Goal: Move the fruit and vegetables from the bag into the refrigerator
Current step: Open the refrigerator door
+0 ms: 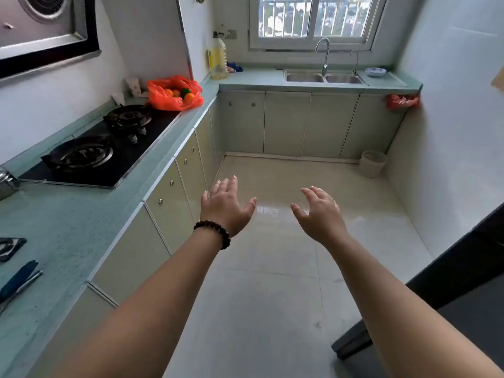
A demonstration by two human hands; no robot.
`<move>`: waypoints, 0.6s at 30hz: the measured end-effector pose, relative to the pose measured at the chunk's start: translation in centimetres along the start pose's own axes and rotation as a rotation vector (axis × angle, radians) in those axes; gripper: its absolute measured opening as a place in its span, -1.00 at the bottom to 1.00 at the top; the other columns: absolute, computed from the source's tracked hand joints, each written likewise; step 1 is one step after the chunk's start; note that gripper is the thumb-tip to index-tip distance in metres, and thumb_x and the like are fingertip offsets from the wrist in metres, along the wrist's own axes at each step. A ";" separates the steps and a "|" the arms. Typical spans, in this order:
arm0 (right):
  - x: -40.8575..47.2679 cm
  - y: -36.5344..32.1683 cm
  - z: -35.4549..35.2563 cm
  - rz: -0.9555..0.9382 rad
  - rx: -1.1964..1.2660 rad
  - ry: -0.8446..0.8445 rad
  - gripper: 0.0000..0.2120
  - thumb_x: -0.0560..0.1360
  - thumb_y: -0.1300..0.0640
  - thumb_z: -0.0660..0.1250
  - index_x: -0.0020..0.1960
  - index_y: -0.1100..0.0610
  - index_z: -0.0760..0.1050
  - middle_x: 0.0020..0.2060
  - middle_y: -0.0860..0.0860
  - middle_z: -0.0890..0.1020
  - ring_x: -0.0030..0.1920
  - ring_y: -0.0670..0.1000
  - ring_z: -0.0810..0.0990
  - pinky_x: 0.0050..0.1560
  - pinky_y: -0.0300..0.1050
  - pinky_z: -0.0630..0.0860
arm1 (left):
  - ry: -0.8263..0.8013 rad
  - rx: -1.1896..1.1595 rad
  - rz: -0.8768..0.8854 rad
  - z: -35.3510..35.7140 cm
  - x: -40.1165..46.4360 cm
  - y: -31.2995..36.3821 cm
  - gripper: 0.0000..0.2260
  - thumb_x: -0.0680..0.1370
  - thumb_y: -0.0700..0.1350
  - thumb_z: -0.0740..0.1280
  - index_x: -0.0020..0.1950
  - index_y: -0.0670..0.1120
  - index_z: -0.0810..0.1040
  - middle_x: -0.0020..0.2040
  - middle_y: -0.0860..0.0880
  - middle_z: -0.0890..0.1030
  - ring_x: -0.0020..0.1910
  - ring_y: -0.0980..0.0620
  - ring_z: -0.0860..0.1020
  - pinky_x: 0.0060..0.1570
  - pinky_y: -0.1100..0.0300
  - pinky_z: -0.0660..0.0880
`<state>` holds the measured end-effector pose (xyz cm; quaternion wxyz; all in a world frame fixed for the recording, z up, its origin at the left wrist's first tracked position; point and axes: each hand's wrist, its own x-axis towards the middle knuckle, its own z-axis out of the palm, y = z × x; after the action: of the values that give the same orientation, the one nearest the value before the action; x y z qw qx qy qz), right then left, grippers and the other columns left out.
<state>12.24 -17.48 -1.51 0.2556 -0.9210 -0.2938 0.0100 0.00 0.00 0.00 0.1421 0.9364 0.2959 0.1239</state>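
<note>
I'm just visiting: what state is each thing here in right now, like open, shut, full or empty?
Orange bag: open on the counter, fruit inside.
Left hand: open, empty.
Right hand: open, empty.
Sink: looks empty, tap not running.
Stove: burners bare, no flame.
Cabinet doors: closed.
Oil bottle: upright, capped.

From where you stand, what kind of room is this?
Most likely a home kitchen: a gas stove is set in the counter, a double sink sits under the window, and an orange bag of fruit lies beside the stove.
</note>
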 end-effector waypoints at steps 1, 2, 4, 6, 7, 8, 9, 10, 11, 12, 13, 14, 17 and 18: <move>0.0 0.4 0.3 0.014 -0.012 -0.011 -0.44 0.53 -0.14 0.18 0.46 0.06 0.23 0.47 0.07 0.25 0.50 0.03 0.12 0.47 0.06 0.09 | -0.010 0.011 -0.009 0.3 0.1 0.1 -0.33 0.52 0.26 0.07 0.52 -0.07 0.03 0.52 -0.07 0.15 0.50 -0.02 0.06 0.45 -0.09 0.00; 0.2 0.8 0.6 0.020 -0.027 -0.015 -0.44 0.53 -0.14 0.18 0.46 0.06 0.23 0.47 0.07 0.25 0.49 0.03 0.12 0.47 0.06 0.09 | -0.013 0.023 -0.006 0.8 0.3 0.1 -0.33 0.52 0.26 0.06 0.52 -0.07 0.03 0.52 -0.07 0.15 0.50 -0.02 0.06 0.45 -0.09 0.00; 0.3 1.7 1.7 0.036 -0.034 -0.054 -0.45 0.53 -0.14 0.17 0.45 0.07 0.24 0.47 0.07 0.26 0.49 0.04 0.13 0.47 0.05 0.09 | -0.034 0.039 -0.014 1.9 0.8 -0.2 -0.33 0.52 0.26 0.06 0.52 -0.07 0.03 0.52 -0.07 0.15 0.50 -0.02 0.06 0.45 -0.08 0.00; 0.9 2.6 2.9 0.054 -0.036 -0.080 -0.46 0.54 -0.13 0.17 0.45 0.07 0.24 0.47 0.07 0.26 0.49 0.05 0.14 0.46 0.04 0.09 | -0.059 0.042 -0.019 3.1 1.5 -0.5 -0.33 0.52 0.26 0.06 0.52 -0.07 0.03 0.52 -0.07 0.15 0.50 -0.02 0.07 0.45 -0.07 -0.01; 1.4 3.0 3.3 0.065 -0.038 -0.088 -0.46 0.54 -0.13 0.17 0.45 0.07 0.24 0.47 0.07 0.26 0.49 0.05 0.15 0.46 0.03 0.09 | -0.069 0.049 -0.020 3.7 2.1 -0.7 -0.33 0.53 0.25 0.06 0.52 -0.08 0.03 0.52 -0.07 0.15 0.50 -0.02 0.07 0.45 -0.07 -0.01; 2.0 3.4 3.6 0.075 -0.038 -0.092 -0.46 0.54 -0.13 0.17 0.45 0.07 0.24 0.47 0.07 0.26 0.49 0.05 0.15 0.45 0.03 0.09 | -0.073 0.062 -0.024 4.2 2.9 -0.9 -0.34 0.53 0.25 0.06 0.52 -0.08 0.03 0.52 -0.07 0.15 0.50 -0.02 0.07 0.45 -0.07 -0.01; 2.7 3.8 4.1 0.087 -0.038 -0.103 -0.46 0.54 -0.12 0.17 0.45 0.07 0.24 0.47 0.07 0.26 0.49 0.05 0.15 0.45 0.03 0.09 | -0.087 0.068 -0.027 4.9 3.7 -1.1 -0.34 0.53 0.25 0.06 0.52 -0.08 0.03 0.52 -0.07 0.15 0.50 -0.02 0.07 0.45 -0.08 -0.01; 3.5 4.1 4.7 0.095 -0.035 -0.112 -0.46 0.54 -0.12 0.17 0.46 0.06 0.23 0.47 0.06 0.25 0.49 0.05 0.15 0.45 0.04 0.09 | -0.099 0.071 -0.028 5.5 4.5 -1.2 -0.34 0.53 0.24 0.06 0.52 -0.08 0.03 0.52 -0.07 0.15 0.50 -0.02 0.07 0.45 -0.08 -0.01; 4.4 4.4 5.2 0.105 -0.029 -0.119 -0.46 0.54 -0.12 0.17 0.46 0.07 0.23 0.47 0.06 0.25 0.49 0.04 0.15 0.45 0.04 0.09 | -0.110 0.067 -0.030 6.1 5.5 -1.4 -0.34 0.53 0.24 0.07 0.52 -0.08 0.03 0.52 -0.07 0.15 0.50 -0.02 0.07 0.45 -0.09 -0.01; 5.4 4.7 5.8 0.116 -0.025 -0.122 -0.47 0.55 -0.11 0.17 0.46 0.07 0.23 0.47 0.06 0.25 0.48 0.04 0.15 0.44 0.04 0.09 | -0.121 0.065 -0.030 6.8 6.7 -1.5 -0.34 0.53 0.24 0.06 0.52 -0.08 0.04 0.52 -0.07 0.15 0.50 -0.02 0.07 0.45 -0.09 -0.01; 6.5 5.0 6.4 0.126 -0.024 -0.125 -0.47 0.55 -0.10 0.18 0.45 0.08 0.24 0.47 0.07 0.25 0.48 0.05 0.15 0.44 0.04 0.10 | -0.134 0.063 -0.029 7.5 7.9 -1.7 -0.34 0.53 0.24 0.06 0.52 -0.08 0.04 0.52 -0.06 0.15 0.50 -0.02 0.07 0.45 -0.09 -0.01; 7.9 5.3 7.0 0.140 -0.020 -0.123 -0.47 0.55 -0.10 0.18 0.45 0.08 0.24 0.47 0.07 0.26 0.48 0.05 0.16 0.44 0.04 0.10 | -0.143 0.062 -0.025 8.2 9.4 -1.9 -0.34 0.53 0.24 0.06 0.52 -0.08 0.04 0.52 -0.06 0.14 0.50 -0.01 0.06 0.45 -0.09 -0.01; 12.8 6.1 8.7 0.173 -0.003 -0.105 -0.49 0.55 -0.07 0.19 0.44 0.11 0.26 0.45 0.08 0.29 0.47 0.05 0.18 0.42 0.01 0.12 | -0.164 0.066 -0.002 10.2 14.7 -2.3 -0.35 0.54 0.23 0.07 0.52 -0.08 0.04 0.52 -0.05 0.14 0.50 -0.01 0.06 0.44 -0.09 -0.01; 14.6 6.3 9.3 0.182 0.004 -0.095 -0.49 0.55 -0.06 0.19 0.43 0.12 0.27 0.45 0.09 0.29 0.46 0.05 0.19 0.42 0.00 0.12 | -0.169 0.068 0.009 10.8 16.8 -2.4 -0.35 0.54 0.23 0.08 0.52 -0.08 0.04 0.52 -0.05 0.15 0.50 -0.01 0.07 0.44 -0.09 0.00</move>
<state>26.12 -9.53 -10.66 0.2412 -0.9419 -0.2205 0.0774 15.50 9.70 -8.32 0.1339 0.9491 0.2828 0.0351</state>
